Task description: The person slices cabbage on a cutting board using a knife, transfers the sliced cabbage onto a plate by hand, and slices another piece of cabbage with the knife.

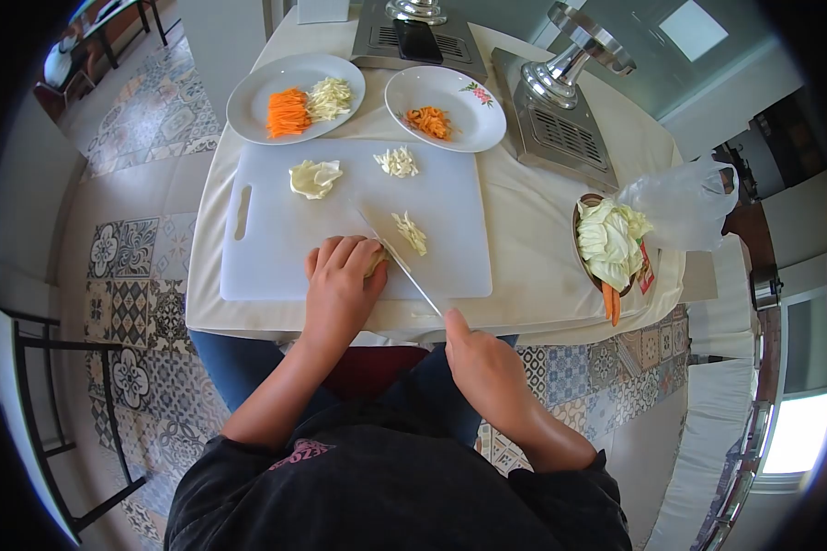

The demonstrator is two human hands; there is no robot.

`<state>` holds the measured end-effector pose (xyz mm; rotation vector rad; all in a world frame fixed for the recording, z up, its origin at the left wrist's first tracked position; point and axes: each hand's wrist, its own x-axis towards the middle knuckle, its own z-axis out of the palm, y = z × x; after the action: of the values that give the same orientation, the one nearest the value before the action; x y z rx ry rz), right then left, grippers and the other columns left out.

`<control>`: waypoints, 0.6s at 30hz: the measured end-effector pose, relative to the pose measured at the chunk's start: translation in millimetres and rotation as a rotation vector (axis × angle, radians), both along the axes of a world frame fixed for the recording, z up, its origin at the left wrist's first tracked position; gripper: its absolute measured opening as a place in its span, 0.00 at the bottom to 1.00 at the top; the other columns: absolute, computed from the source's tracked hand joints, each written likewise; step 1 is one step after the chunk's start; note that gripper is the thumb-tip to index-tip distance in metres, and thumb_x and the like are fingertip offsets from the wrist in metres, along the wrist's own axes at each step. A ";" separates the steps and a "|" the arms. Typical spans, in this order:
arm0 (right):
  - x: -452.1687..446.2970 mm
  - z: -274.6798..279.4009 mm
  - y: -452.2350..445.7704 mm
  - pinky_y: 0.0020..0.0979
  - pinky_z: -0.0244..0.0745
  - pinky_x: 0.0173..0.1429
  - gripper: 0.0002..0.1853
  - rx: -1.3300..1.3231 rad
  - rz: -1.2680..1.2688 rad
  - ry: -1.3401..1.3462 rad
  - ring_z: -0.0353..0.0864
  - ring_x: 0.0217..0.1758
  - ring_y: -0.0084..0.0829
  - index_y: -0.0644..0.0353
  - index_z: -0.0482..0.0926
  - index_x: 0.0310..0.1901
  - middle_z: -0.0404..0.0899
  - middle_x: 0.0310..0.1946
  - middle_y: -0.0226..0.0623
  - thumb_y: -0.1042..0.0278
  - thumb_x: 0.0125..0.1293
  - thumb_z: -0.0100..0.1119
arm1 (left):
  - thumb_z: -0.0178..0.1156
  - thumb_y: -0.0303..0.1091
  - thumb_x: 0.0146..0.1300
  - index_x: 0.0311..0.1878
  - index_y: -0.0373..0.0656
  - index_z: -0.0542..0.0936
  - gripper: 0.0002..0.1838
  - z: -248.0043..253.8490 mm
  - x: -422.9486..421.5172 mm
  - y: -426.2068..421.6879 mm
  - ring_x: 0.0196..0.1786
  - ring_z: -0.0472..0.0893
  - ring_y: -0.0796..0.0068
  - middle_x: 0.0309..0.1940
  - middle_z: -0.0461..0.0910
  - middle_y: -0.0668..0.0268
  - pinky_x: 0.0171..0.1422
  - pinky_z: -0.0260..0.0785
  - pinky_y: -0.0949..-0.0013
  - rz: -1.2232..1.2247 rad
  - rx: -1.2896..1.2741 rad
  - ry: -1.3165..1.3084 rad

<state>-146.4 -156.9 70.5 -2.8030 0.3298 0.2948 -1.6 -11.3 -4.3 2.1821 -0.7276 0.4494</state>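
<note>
My right hand (485,363) grips the handle of a kitchen knife (406,268). Its blade slants up and left over the white cutting board (276,266). Just left of the blade, the bent fingers of my left hand (345,271) press down on a pale piece of cabbage (375,264), mostly hidden under them. Cut cabbage strips (411,233) lie right of the blade. Farther up the board are a small heap of chopped cabbage (396,163) and a loose cabbage leaf (315,179).
Behind the board stand a plate (248,110) with shredded carrot (288,112) and shredded cabbage (328,98), and another plate (478,129) holding orange scraps (429,121). Metal stands (560,129), a phone (417,40), a bowl with cabbage (608,241) and carrots (611,301), and a plastic bag (685,204) surround them.
</note>
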 end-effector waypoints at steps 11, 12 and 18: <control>3.7 -6.2 -14.5 0.54 0.76 0.32 0.09 -0.030 0.025 -0.088 0.83 0.30 0.56 0.60 0.68 0.48 0.81 0.25 0.49 0.66 0.74 0.52 | 0.70 0.28 0.54 0.46 0.45 0.81 0.15 -1.0 5.6 5.2 0.54 0.78 0.60 0.47 0.83 0.66 0.62 0.65 0.56 -0.044 0.013 0.017; 7.8 -7.4 -13.9 0.54 0.76 0.32 0.09 -0.035 0.034 -0.122 0.83 0.30 0.55 0.60 0.69 0.48 0.81 0.25 0.49 0.65 0.74 0.52 | 0.71 0.28 0.53 0.46 0.46 0.82 0.16 -0.6 6.1 6.4 0.54 0.78 0.60 0.47 0.83 0.66 0.62 0.64 0.56 -0.049 0.011 0.017; 8.1 -4.8 -17.4 0.50 0.78 0.34 0.11 -0.052 -0.104 -0.223 0.85 0.34 0.52 0.57 0.71 0.45 0.84 0.30 0.44 0.61 0.71 0.59 | 0.71 0.28 0.53 0.50 0.48 0.82 0.19 0.3 7.5 9.4 0.55 0.77 0.59 0.48 0.81 0.66 0.63 0.63 0.55 -0.082 0.019 0.042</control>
<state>-138.3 -174.3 65.6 -2.8214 0.4342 -0.0511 5.9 -1.9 -3.9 2.1641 -0.7977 0.3547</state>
